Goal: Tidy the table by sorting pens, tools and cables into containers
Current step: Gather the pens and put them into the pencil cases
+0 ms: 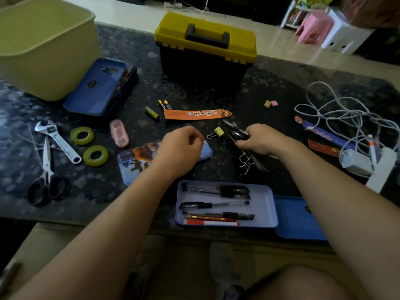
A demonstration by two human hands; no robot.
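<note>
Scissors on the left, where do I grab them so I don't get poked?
Probably take the scissors by the black handle loops, reaching from the near table edge. The loops lie closest to you, and the closed blades point away toward the wrench.

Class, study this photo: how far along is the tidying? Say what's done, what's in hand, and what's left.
Done: several pens lie in the open tin. In hand: the right hand has a grip on a bundle of dark pens; the left hand hovers nearby. Left: wrench, scissors, tape rolls, batteries and cables lie loose; the toolbox is shut.
</note>
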